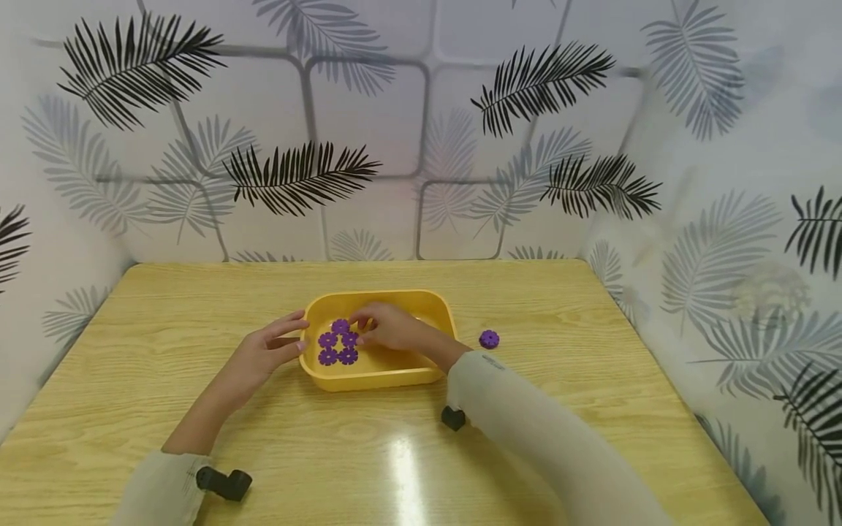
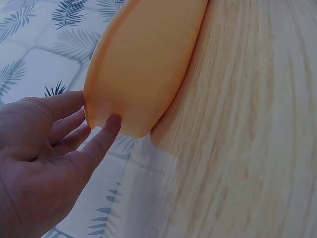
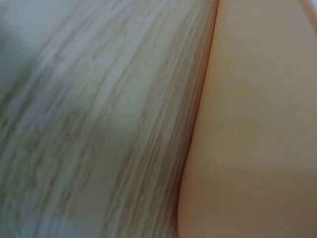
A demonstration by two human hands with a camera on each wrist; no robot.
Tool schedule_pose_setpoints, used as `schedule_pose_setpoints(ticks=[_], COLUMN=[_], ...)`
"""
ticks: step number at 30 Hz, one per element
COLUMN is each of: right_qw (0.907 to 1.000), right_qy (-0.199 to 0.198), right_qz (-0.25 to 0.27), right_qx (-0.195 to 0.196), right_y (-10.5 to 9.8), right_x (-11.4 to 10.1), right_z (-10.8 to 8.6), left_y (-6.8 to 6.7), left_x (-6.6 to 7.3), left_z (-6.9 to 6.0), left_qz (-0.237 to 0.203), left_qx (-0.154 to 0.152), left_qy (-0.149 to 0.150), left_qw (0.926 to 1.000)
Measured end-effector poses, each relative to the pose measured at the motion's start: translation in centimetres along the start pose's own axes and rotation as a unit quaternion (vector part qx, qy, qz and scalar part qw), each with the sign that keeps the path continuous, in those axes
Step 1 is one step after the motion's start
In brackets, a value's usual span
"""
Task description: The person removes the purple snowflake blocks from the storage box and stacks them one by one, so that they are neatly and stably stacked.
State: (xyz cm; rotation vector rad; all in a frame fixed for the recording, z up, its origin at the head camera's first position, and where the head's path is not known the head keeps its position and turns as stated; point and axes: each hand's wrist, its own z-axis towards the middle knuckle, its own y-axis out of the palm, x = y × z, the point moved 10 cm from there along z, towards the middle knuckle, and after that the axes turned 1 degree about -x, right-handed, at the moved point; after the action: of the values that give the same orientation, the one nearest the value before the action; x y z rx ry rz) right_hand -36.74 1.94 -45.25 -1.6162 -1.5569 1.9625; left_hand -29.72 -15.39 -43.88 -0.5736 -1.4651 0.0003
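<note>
A yellow plastic tray (image 1: pixel 378 381) lies on the table with several purple flower-shaped pieces (image 1: pixel 328 356) grouped in its left half. My left hand (image 1: pixel 258 358) touches the tray's left end with nearly straight, spread fingers. In the left wrist view, the thumb (image 2: pixel 106 136) rests against the outer wall. My right hand (image 1: pixel 389 327) reaches into the tray, its fingertips beside the upper right pieces; whether it pinches one is too small to tell. The right wrist view shows only the tray's side (image 3: pixel 247 124) and tabletop, without the hand.
Another purple flower piece (image 1: pixel 490 339) lies on the wooden table (image 1: pixel 526 292), to the right of the tray. A wall covering with leaf prints (image 1: pixel 368 219) surrounds the table at the back and sides.
</note>
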Motion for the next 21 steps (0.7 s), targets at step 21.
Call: schedule_pose_setpoints(ticks=[21], right_qw=[0.997], right_qy=[0.015], right_qz=[-0.076], right_qx=[-0.011], right_y=[0.78], right_x=[-0.39], right_z=[0.49], left_y=[0.06], left_x=[0.27], left_z=[-0.06], left_qz=[-0.009], left_qx=[0.002], left_qy=[-0.003], left_qw=[1.0])
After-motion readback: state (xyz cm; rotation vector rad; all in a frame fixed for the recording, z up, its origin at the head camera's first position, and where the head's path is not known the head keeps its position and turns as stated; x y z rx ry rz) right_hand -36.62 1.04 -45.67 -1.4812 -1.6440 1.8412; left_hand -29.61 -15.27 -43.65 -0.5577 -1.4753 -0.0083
